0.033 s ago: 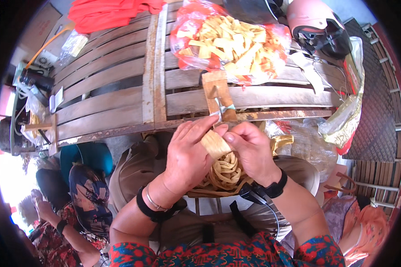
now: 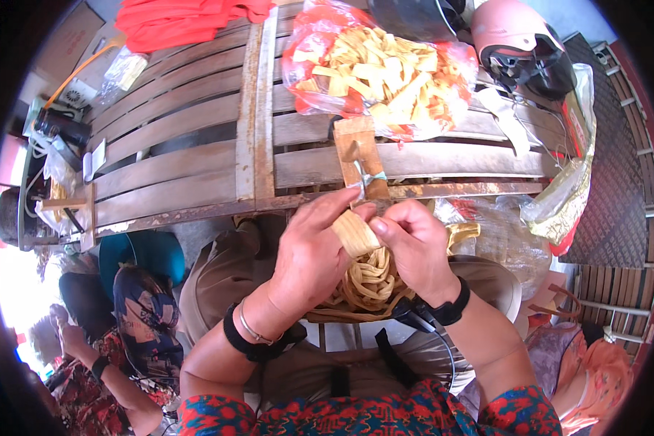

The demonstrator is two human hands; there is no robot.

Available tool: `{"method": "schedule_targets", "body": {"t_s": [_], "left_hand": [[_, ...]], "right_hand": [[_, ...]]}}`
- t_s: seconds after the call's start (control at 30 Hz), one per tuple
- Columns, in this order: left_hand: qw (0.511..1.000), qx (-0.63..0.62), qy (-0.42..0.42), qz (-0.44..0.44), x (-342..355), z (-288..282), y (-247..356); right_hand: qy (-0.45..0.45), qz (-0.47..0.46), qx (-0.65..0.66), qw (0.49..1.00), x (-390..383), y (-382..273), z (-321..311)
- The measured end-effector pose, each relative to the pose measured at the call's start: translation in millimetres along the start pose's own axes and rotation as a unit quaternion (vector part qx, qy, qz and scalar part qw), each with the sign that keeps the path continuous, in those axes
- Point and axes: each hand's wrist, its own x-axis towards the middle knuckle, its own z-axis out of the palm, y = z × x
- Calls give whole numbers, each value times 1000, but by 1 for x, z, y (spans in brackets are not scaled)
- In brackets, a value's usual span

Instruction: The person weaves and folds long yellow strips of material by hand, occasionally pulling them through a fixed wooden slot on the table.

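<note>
My left hand (image 2: 309, 258) and my right hand (image 2: 418, 251) hold a broad pale yellow flat strip (image 2: 352, 232) between them, fingers pinched at its upper part. Directly below, a pile of looped straw-coloured strips (image 2: 370, 283) sits on my lap, partly hidden by my hands; what holds it is unclear. Just above my fingers a wooden block (image 2: 352, 134) with a pale cord tied round it stands at the table's front edge. Behind it a red and clear plastic bag (image 2: 305, 65) holds many cut pale strips (image 2: 385, 73).
The slatted table (image 2: 167, 182) carries red cloth (image 2: 174, 22), a pink helmet (image 2: 509, 36), a wooden stand (image 2: 87, 211) and cables. A foil bag (image 2: 559, 211) hangs at right. Another person (image 2: 102, 370) sits at lower left beside a teal chair (image 2: 145, 254); patterned clothing (image 2: 588, 370) is at lower right.
The whole view has shifted very slightly, with the table and bag a little lower and further right. My grip on the strip looks unchanged.
</note>
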Motion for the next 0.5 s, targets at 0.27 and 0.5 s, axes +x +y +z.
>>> {"method": "schedule_targets", "body": {"t_s": [0.27,0.5], "left_hand": [[979,178,-85,58,-11,-3,-4],[981,-177,1,76,0,-21,-1]], "right_hand": [[-161,-52,-290,942,-3,7,3],[-185,286,125,932,-7,15,-3]]}}
